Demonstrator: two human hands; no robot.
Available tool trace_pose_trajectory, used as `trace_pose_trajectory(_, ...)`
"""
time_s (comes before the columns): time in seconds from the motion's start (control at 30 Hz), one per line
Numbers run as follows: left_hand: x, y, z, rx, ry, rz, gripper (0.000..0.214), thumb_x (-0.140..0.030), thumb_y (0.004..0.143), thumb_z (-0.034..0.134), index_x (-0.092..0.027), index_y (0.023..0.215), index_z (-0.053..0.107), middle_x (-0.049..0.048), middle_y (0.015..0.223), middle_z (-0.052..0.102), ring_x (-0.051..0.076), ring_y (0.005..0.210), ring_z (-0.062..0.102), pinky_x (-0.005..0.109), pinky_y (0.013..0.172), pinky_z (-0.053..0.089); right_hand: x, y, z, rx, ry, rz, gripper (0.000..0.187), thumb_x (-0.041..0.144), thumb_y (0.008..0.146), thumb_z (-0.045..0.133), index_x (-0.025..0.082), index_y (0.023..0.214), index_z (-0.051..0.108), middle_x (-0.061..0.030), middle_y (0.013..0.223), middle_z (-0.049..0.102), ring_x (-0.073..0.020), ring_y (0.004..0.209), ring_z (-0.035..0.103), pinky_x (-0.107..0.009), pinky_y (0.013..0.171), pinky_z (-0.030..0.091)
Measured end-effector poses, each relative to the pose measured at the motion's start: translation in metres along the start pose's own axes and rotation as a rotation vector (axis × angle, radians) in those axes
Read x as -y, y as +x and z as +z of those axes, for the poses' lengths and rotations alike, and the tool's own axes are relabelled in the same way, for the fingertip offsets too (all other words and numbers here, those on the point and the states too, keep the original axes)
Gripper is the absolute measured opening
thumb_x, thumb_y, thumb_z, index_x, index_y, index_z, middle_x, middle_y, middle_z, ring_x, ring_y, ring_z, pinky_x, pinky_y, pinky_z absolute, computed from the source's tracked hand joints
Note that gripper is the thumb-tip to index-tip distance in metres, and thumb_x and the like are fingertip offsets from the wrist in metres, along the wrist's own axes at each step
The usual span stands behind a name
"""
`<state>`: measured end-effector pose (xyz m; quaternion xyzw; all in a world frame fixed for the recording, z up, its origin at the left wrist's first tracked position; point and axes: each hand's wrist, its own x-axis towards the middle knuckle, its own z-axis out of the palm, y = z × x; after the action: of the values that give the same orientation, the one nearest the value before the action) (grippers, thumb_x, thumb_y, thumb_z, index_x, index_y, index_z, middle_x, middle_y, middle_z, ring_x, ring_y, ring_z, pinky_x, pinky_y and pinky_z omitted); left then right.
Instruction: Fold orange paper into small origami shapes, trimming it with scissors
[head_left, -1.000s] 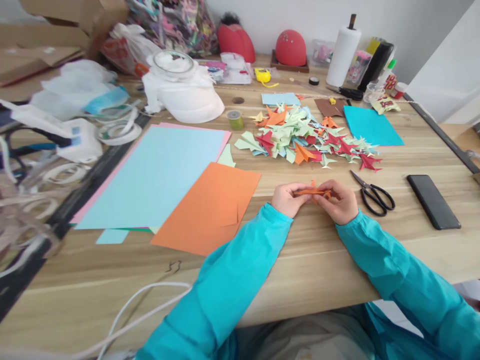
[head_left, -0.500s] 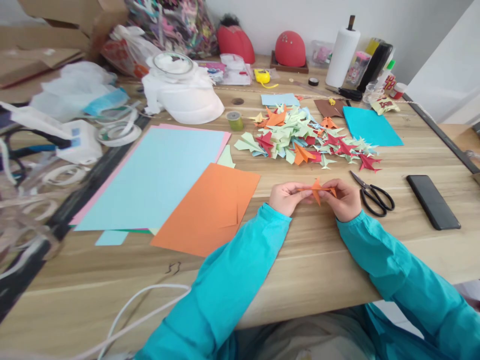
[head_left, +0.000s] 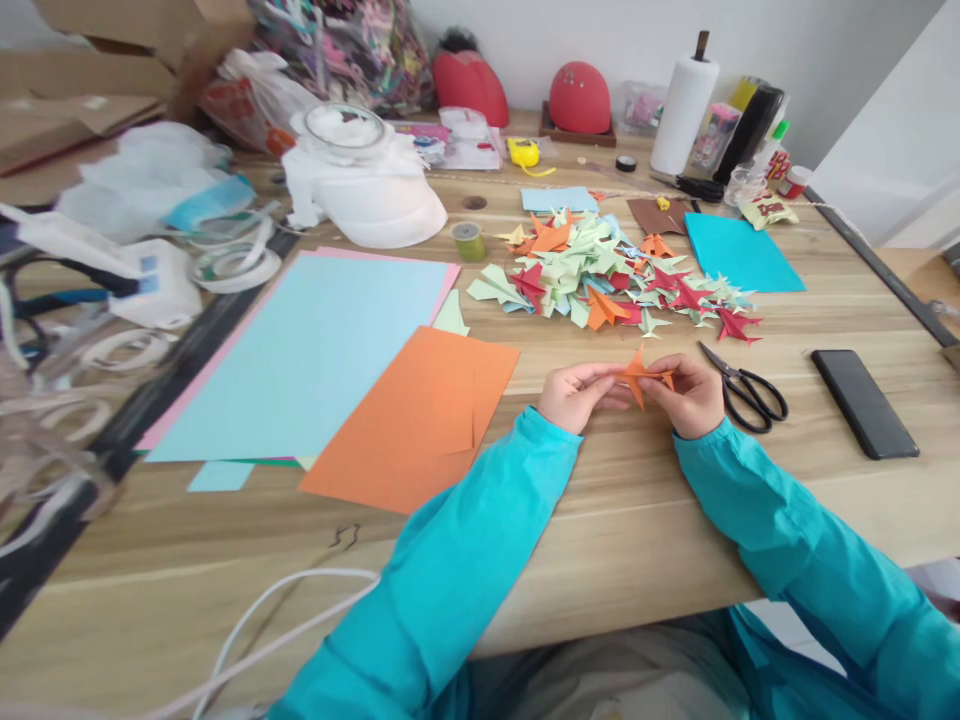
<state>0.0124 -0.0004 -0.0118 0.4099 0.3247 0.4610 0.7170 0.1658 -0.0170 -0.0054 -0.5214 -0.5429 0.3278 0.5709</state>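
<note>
One folded orange paper plane [head_left: 637, 378], held between both hands over the wooden table [head_left: 637, 530]. Left hand [head_left: 574, 398]: thumb and fingers pinched closed on one end. Right hand [head_left: 686, 396]: thumb and fingertips pinching the other, near the tail. Black-handled scissors [head_left: 752, 388] just beside right hand; smartphone [head_left: 864, 403] farther right. Heap of multicoloured paper planes [head_left: 592, 265] beyond; orange sheet [head_left: 416, 425] leftward.
</note>
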Motion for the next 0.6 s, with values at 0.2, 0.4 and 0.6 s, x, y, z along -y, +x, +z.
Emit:
trace_pose_trajectory(0.2,0.0007,-0.0001,0.0025,-0.037,0.124,0.059,0.038,-0.032,0.054,0.076,-0.012,0.086,0.069,0.0082,0.083,0.071,0.018,0.065,0.066,0.033,0.065,0.057,0.0018,-0.0023,0.0014,0.061,0.006,-0.006,0.027,0.036,0.058,0.075,0.018,0.071,0.058,0.0005,0.065,0.060,-0.0114,0.058,0.054,-0.026,0.053,0.045)
trace_pose_trajectory(0.4,0.0005,-0.0004,0.0023,-0.069,0.184,0.069,0.028,-0.031,0.058,0.074,-0.012,0.077,0.070,0.0060,0.069,0.070,0.016,0.056,0.064,0.031,0.060,0.056,0.0048,-0.0040,0.0019,0.167,0.042,0.026,0.033,0.040,0.058,0.075,0.019,0.075,0.056,0.0006,0.066,0.058,-0.0116,0.058,0.054,-0.026,0.053,0.045)
trace_pose_trajectory(0.6,-0.0008,-0.0011,0.0034,-0.102,0.205,0.090,0.023,-0.027,0.059,0.073,-0.012,0.076,0.070,0.0054,0.068,0.070,0.014,0.052,0.063,0.029,0.058,0.055,0.0087,-0.0048,-0.0011,0.213,0.206,0.090,0.035,0.042,0.068,0.068,0.020,0.091,0.055,0.0001,0.070,0.060,-0.0109,0.053,0.056,-0.024,0.047,0.044)
